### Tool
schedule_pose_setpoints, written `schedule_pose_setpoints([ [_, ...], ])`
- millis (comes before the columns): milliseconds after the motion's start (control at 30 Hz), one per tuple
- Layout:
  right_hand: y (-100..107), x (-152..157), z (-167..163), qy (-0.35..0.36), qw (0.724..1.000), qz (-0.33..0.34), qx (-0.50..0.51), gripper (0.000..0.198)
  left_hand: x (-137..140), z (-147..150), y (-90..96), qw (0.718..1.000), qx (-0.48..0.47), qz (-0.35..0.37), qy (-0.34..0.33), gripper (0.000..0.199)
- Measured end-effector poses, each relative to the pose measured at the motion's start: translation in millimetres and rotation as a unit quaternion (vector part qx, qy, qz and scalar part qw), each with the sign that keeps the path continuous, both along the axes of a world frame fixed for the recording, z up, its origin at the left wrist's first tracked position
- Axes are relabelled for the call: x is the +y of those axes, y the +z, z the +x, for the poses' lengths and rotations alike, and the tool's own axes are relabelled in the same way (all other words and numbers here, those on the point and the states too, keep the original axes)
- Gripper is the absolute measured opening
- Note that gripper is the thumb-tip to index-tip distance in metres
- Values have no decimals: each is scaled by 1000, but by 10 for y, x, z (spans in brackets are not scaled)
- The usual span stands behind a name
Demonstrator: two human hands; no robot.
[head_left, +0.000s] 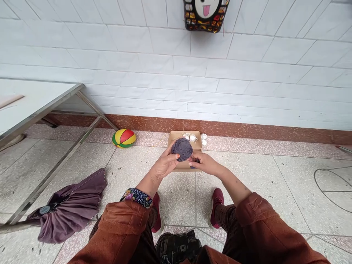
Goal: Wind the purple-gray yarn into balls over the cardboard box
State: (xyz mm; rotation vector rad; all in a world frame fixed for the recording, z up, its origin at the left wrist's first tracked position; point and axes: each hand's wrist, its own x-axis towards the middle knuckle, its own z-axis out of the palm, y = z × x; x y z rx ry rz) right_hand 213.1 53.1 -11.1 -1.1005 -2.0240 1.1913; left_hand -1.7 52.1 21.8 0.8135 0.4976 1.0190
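A ball of dark grey-purple yarn (182, 149) is held in my left hand (165, 163), whose fingers wrap its side and underside, thumb in front. My right hand (204, 163) is closed just to the right of the ball, its fingers bent around something dark that is mostly hidden; it may be more yarn. Below both hands an open cardboard box (183, 167) stands on the floor. White balls (192, 138) with loose white string lie in its far part, and further white balls (204, 139) sit beside its right edge.
A colourful ball (124, 138) rests by the wall, left of the box. Nearer on the left lie a purple folded umbrella (74, 205) and a metal-framed table (41, 99). A black basket (206, 16) hangs on the tiled wall. A wire ring (334, 191) is at the right.
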Motion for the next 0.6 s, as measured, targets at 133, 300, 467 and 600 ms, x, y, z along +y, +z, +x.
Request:
schedule_pose_setpoints([
  [133,-34,18,20,13,997,25,-70,19,-4,9,16,1000,1,5,-3,75],
  [300,-112,54,112,-29,994,-10,-108,19,9,8,77,1000,6,14,16,76],
  [467,-186,88,195,-83,988,-130,12,35,98,-3,103,997,-12,11,81,74],
  [600,-225,114,255,-110,977,-151,102,43,202,-13,111,987,-41,-14,154,62],
])
